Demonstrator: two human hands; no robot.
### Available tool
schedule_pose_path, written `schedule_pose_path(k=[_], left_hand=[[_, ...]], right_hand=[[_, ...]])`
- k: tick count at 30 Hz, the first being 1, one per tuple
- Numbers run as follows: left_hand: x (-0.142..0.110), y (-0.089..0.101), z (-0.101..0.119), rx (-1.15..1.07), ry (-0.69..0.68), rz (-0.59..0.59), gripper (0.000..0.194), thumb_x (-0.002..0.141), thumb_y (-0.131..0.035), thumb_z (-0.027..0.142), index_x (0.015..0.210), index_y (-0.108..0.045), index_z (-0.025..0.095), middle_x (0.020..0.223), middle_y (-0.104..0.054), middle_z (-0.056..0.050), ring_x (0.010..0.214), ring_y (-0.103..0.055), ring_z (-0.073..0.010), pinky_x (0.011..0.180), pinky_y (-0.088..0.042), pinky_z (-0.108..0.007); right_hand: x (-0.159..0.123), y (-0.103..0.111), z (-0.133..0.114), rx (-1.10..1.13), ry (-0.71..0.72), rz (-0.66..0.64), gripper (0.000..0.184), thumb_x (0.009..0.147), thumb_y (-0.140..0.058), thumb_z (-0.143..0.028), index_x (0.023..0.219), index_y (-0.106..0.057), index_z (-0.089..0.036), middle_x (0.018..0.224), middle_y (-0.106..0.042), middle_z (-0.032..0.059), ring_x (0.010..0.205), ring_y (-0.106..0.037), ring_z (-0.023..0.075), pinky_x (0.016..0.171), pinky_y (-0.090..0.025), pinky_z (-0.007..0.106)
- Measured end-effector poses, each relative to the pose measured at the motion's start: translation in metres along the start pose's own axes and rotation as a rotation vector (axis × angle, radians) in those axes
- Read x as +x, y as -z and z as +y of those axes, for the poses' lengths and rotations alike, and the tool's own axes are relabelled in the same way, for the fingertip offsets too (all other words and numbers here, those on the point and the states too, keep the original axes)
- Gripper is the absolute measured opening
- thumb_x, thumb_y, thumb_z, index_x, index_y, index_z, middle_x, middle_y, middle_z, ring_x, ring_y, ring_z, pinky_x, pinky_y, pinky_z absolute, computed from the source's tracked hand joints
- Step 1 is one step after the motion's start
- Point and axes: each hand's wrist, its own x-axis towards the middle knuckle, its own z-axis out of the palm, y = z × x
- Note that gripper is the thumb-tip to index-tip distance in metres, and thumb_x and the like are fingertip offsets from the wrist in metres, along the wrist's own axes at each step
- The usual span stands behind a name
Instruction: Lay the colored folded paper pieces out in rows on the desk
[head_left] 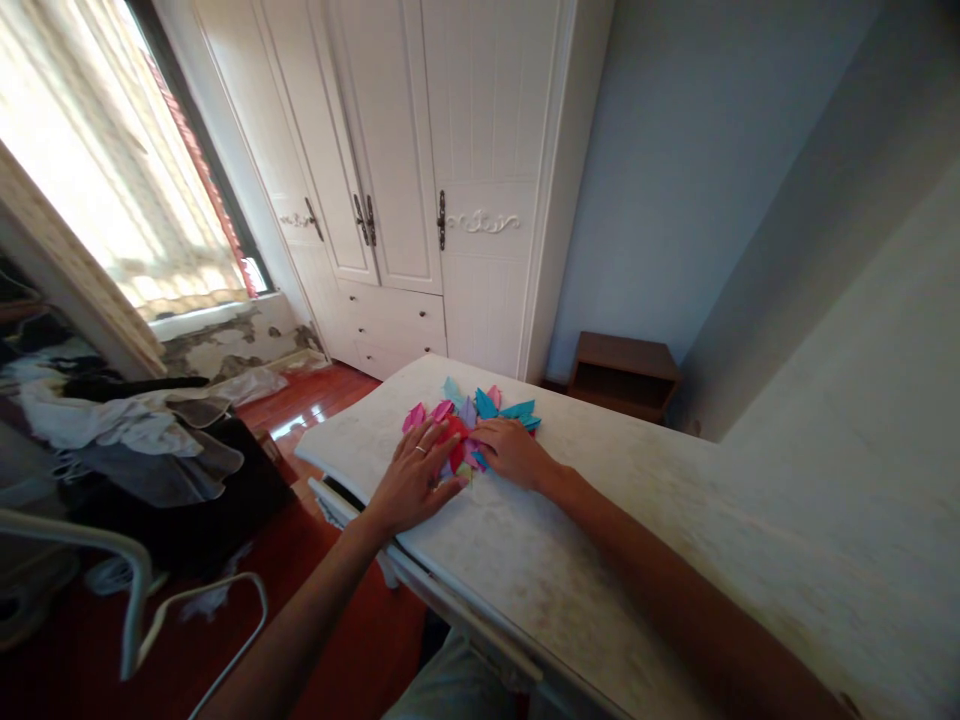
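Observation:
A cluster of folded, leaf-shaped paper pieces lies on the white table (pixel 600 470). Magenta paper leaves (pixel 413 417) are at its left, blue paper leaves (pixel 519 409) at its right, and a lavender paper leaf (pixel 468 411) near the middle. My left hand (pixel 417 478), with a ring on one finger, rests against the left side of the cluster, fingers stretched and thumb apart. From the right, my right hand (pixel 514 452) has its fingers closed together at the edge of a red folded paper (pixel 452 430). Its fingertips are partly hidden among the pieces.
A white wardrobe (pixel 495 130) stands beyond the table, with a brown open-fronted cabinet (pixel 626 350) to its right. At the left, clothes (pixel 112 420) are piled near a white metal frame (pixel 135 580). A drawer front (pixel 334 503) juts out under the table's left edge.

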Motion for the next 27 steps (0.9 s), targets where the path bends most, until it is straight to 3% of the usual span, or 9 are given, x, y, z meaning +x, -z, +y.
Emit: schedule_pose_path(k=[4,9,13,15,20,23,27], left_hand=[[0.000,-0.002,0.000,-0.004,0.010,-0.062,0.053,0.094,-0.046,0.050,0.134,-0.055,0.017,0.144,-0.046,-0.013,0.136,-0.038,-0.0284,0.113,-0.031,-0.047],[0.000,-0.008,0.000,0.042,0.152,-0.001,0.053,0.096,-0.040,0.049,0.131,-0.057,0.013,0.136,-0.052,-0.015,0.131,-0.044,-0.0280,0.110,-0.036,-0.045],[-0.001,-0.007,0.001,0.041,0.171,0.043,0.051,0.095,-0.043,0.048,0.128,-0.058,0.012,0.137,-0.050,-0.017,0.131,-0.044,-0.0283,0.109,-0.037,-0.044],[-0.002,-0.005,0.001,0.046,0.161,0.091,0.048,0.094,-0.046,0.045,0.126,-0.058,0.012,0.138,-0.049,-0.016,0.131,-0.043,-0.0282,0.109,-0.038,-0.044],[-0.004,0.000,0.001,0.000,-0.027,0.111,0.034,0.092,-0.049,0.031,0.120,-0.064,0.018,0.134,-0.055,-0.009,0.133,-0.041,-0.0250,0.112,-0.034,-0.044],[-0.004,0.001,0.003,-0.061,-0.054,0.062,0.033,0.090,-0.051,0.030,0.117,-0.065,0.019,0.122,-0.064,-0.007,0.126,-0.049,-0.0239,0.108,-0.037,-0.042],[-0.003,0.001,0.004,-0.113,-0.043,-0.011,0.035,0.088,-0.053,0.030,0.119,-0.064,0.018,0.119,-0.066,-0.007,0.119,-0.054,-0.0230,0.104,-0.041,-0.040]], right_hand=[[0.006,0.009,-0.002,-0.086,-0.041,-0.118,0.027,0.093,-0.047,-0.020,0.111,-0.067,-0.015,0.108,-0.066,0.0119,0.105,-0.059,0.0209,0.093,-0.040,0.031],[-0.015,0.031,0.009,-0.137,-0.132,-0.178,0.026,0.085,-0.055,-0.018,0.106,-0.070,-0.012,0.104,-0.067,0.0157,0.099,-0.062,0.0266,0.084,-0.044,0.033],[-0.030,0.048,0.017,-0.093,-0.206,-0.228,0.033,0.085,-0.058,-0.025,0.115,-0.068,-0.016,0.097,-0.070,0.0105,0.088,-0.065,0.0233,0.074,-0.046,0.030],[-0.033,0.052,0.017,-0.056,-0.226,-0.200,0.034,0.085,-0.057,-0.025,0.117,-0.068,-0.016,0.100,-0.070,0.0101,0.089,-0.065,0.0230,0.076,-0.047,0.030],[-0.025,0.038,0.008,-0.017,-0.103,-0.093,0.043,0.083,-0.059,-0.019,0.126,-0.061,-0.011,0.126,-0.060,0.0144,0.116,-0.056,0.0257,0.100,-0.041,0.036],[-0.013,0.020,-0.001,0.019,0.017,-0.098,0.046,0.082,-0.062,-0.019,0.128,-0.058,-0.012,0.128,-0.059,0.0138,0.118,-0.054,0.0233,0.100,-0.040,0.033],[0.000,0.003,-0.012,-0.054,0.076,-0.095,0.029,0.092,-0.053,-0.023,0.119,-0.063,-0.016,0.119,-0.062,0.0115,0.109,-0.057,0.0194,0.095,-0.040,0.030]])
